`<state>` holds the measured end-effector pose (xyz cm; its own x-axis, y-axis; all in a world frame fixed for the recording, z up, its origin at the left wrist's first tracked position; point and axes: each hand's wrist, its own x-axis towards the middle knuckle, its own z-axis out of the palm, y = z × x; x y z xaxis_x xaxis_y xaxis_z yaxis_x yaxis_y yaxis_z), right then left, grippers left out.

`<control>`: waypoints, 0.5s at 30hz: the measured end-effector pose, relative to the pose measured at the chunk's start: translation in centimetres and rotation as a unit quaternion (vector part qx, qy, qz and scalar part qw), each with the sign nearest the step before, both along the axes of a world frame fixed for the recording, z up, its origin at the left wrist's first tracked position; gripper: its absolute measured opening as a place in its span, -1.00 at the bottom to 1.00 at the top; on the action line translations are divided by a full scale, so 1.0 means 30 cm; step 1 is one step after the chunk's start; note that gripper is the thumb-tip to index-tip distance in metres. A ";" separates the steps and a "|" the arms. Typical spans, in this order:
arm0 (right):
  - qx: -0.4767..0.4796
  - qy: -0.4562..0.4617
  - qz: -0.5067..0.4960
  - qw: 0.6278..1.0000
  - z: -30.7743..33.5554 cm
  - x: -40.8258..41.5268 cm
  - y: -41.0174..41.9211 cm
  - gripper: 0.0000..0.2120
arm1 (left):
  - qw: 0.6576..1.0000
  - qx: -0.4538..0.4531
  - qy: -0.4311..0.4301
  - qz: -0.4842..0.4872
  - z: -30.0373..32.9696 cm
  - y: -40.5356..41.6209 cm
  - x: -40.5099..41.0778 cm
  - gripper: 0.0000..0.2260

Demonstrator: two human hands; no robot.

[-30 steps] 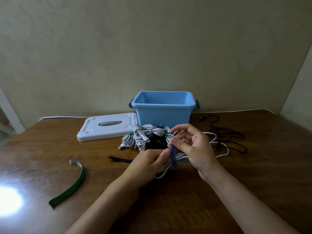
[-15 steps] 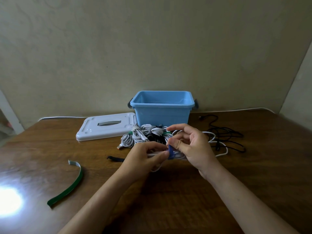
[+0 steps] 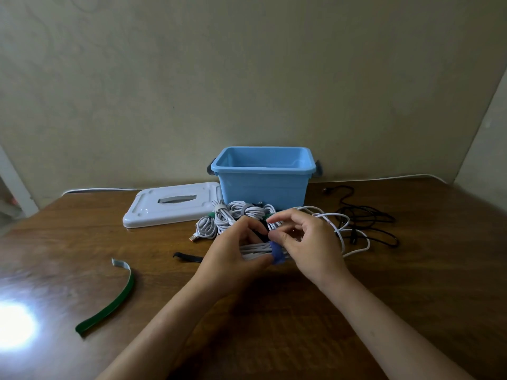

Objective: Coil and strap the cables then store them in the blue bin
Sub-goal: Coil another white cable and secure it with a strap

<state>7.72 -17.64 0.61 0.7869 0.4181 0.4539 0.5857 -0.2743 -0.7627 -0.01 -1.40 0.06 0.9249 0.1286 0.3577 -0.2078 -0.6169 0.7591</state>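
Brown wooden counter (image 3: 356, 311) against a plain beige wall (image 3: 247, 78), glare patch at left. Left hand (image 3: 233, 256) gripping white cable coil (image 3: 255, 249); right hand (image 3: 310, 248) pinching blue strap (image 3: 277, 255).

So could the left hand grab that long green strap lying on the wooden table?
Probably not right away: the left hand grips the white cable coil. Nothing lies across the way to the green strap.

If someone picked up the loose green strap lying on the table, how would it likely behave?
The green strap is a thin flat band lying in a curve, so it would probably flop and bend. It looks light for its length. One end curls up off the table, so pinching it there should be easy.
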 end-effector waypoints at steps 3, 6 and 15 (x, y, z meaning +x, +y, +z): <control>-0.014 -0.035 -0.020 0.999 -0.009 0.000 0.003 -0.77 | 1.000 0.000 -0.011 -0.001 -0.004 -0.006 0.000 -0.62; -0.002 -0.022 -0.015 1.000 -0.012 0.002 0.005 -0.76 | 1.000 -0.002 -0.023 -0.007 -0.009 -0.009 0.002 -0.64; 0.049 0.052 0.053 0.996 -0.010 0.014 0.012 -0.76 | 1.000 -0.015 -0.026 -0.008 0.001 -0.002 -0.002 -0.62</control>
